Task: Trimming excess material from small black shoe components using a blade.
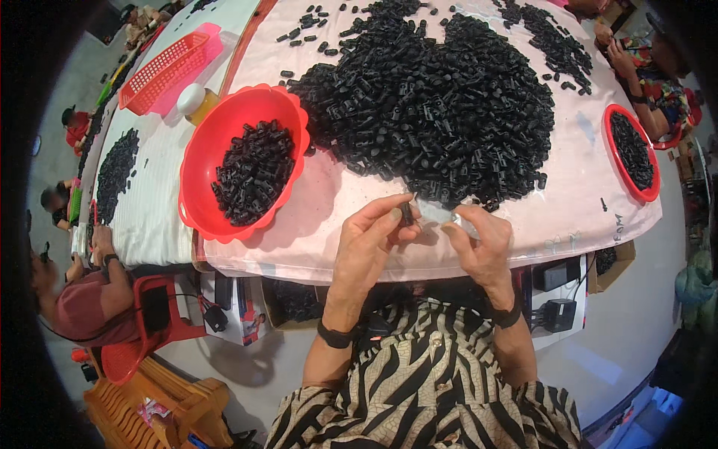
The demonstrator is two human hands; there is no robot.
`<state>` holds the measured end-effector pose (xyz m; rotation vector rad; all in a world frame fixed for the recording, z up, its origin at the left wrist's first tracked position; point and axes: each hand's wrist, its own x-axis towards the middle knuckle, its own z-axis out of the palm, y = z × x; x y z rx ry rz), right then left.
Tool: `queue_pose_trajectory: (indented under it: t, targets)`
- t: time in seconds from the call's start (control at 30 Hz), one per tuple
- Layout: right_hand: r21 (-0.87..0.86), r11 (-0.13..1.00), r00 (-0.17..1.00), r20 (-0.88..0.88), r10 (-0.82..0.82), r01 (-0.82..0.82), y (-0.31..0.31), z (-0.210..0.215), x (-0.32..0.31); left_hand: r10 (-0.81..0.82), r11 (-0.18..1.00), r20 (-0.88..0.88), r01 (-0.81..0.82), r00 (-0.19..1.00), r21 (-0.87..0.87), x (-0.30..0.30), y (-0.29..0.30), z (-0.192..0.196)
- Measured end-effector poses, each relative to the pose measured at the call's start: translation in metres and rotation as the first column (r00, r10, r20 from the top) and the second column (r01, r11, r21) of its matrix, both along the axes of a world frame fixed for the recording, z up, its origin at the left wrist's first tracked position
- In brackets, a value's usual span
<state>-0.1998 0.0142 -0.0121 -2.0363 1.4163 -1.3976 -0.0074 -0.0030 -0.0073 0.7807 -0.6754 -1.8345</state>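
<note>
Between the thumb and fingers of my left hand (365, 243) is a small black plastic piece (406, 215), short and tube-like, held roughly upright. My right hand (486, 247) is a little apart from it, thumb and forefinger pinched on a tiny whitish, shiny piece (455, 218) too small to name. Just beyond both hands rises a large heap of similar black plastic pieces (441, 105) on the pale pink tablecloth (321, 251). To the left of my left hand stands a red scalloped bowl (200, 168), partly filled with black pieces.
A jar with a white lid (191, 99) and a red perforated basket (168, 71) stand beyond the bowl. Another red bowl (652, 187) of black pieces is at the right edge. People sit left and right. A red chair (172, 318) and boxes are below the table.
</note>
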Motion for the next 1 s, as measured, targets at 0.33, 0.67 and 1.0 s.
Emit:
queue_pose_trajectory:
  t: [0.33, 0.67, 1.0]
  targets:
    - [-0.022, 0.999, 0.999, -0.019, 0.043, -0.043, 0.001, 0.003, 0.015, 0.007, 1.000, -0.056, -0.007, 0.998, 0.011, -0.001, -0.001, -0.002]
    - [0.007, 0.997, 0.996, -0.043, 0.076, -0.076, -0.003, 0.004, 0.015, -0.018, 0.997, 0.030, 0.016, 0.999, 0.076, 0.002, -0.003, -0.003]
    - [-0.008, 0.996, 0.987, -0.137, 0.082, -0.084, -0.008, 0.004, 0.012, -0.031, 0.997, 0.067, 0.026, 0.997, 0.078, -0.001, -0.006, 0.004]
